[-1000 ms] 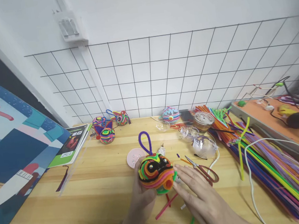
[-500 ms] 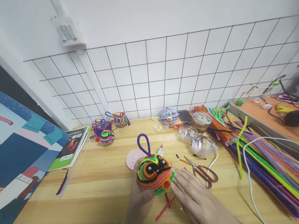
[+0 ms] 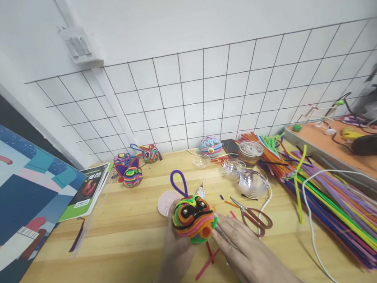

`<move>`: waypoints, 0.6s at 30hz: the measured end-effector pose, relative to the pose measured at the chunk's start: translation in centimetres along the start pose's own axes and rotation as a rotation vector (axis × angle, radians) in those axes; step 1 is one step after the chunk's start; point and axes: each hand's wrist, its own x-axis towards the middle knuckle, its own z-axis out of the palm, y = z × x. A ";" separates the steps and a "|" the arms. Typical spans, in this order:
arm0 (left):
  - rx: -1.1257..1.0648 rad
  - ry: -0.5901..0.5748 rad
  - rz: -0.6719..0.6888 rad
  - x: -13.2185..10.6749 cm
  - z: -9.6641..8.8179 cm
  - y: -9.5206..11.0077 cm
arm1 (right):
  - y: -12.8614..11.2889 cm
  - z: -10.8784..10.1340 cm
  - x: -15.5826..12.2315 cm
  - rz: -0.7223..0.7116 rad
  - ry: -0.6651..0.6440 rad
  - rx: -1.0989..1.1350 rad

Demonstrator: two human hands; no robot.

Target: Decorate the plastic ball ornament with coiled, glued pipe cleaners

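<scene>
"Take it from the biggest thing down. What have we got?"

"A wooden tabletop (image 3: 120, 263) across the lower frame, then a long bundle of pipe cleaners (image 3: 347, 219) slanting towards the lower right corner."

"And the hands?"

"The right hand (image 3: 250, 252) enters at bottom right of centre, fingers stretched and close together, aimed up and to the left. Something thin and greyish shows along them (too blurred for me to name), and whether they grip it I can't make out. The left hand (image 3: 176, 254) comes up from bottom centre and is clasped round the lower left of the pipe-cleaner ball (image 3: 193, 218), thumb in front."

"So where does the ball lie?"

"A little below the middle of the frame, its two-eyed face towards us. From the right hand it is left and slightly up; the left hand is clearly the nearer, being wrapped on it."

"Any long axis?"

"Hardly, it's nearly round. The purple loop (image 3: 185, 188) is the better guide: it rises from the top, leaning a touch to the upper left."

"What matters most, then?"

"I'd say the right-hand edge of the ball, where a small green tuft (image 3: 214, 221) sits just beside the right fingertips. Touching or barely apart, I couldn't swear to either."
</scene>
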 end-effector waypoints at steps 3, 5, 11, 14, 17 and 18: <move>-0.018 -0.023 -0.001 0.2 -0.1 -0.2 | -0.1 -0.1 0.0 0.015 0.017 -0.005; -0.014 -0.033 -0.008 0.2 0.1 -0.1 | -0.1 -0.4 0.1 0.039 0.059 -0.007; 0.031 0.002 -0.027 0.3 0.8 0.1 | -0.1 -1.5 0.7 0.100 0.191 0.095; 0.039 0.015 -0.034 0.2 1.0 0.0 | -0.2 -1.6 1.0 0.077 0.199 0.219; 0.033 0.030 -0.044 0.3 0.8 -0.2 | -0.3 -1.6 1.1 0.042 0.155 0.271; 0.034 0.040 -0.046 0.3 0.6 -0.2 | -0.3 -1.8 1.1 0.028 0.140 0.278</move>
